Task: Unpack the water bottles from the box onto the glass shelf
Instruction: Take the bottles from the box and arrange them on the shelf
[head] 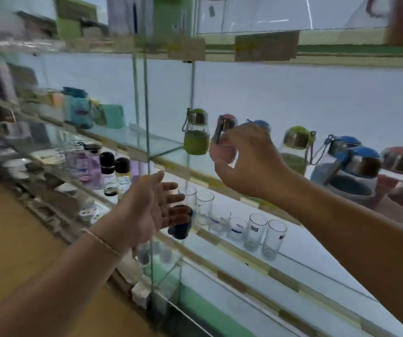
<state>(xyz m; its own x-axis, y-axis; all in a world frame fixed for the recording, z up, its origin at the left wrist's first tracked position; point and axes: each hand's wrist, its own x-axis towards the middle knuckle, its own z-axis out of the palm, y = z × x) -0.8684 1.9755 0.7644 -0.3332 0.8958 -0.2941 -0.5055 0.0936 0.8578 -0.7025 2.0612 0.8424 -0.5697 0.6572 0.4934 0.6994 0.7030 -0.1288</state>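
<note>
A small pink water bottle [222, 147] stands on the glass shelf [147, 139], right of a green bottle [196, 136]. My right hand [249, 161] curls round the pink bottle, fingers at its lid and strap, thumb at its base. A blue-lidded bottle [261, 123] peeks out behind that hand. Further right along the shelf are another green bottle [294, 148], two blue bottles [348, 166] and blurred pink ones [400, 159]. My left hand [152, 205] hovers lower down, open and holding nothing. The box is out of view.
On the shelf below stand several clear drinking glasses [256, 232], with black-lidded bottles [114, 171] further left. An upright glass divider [147, 93] separates the shelf bays. Boxed goods [79, 110] fill the left bay. The floor [13, 239] at lower left is tan.
</note>
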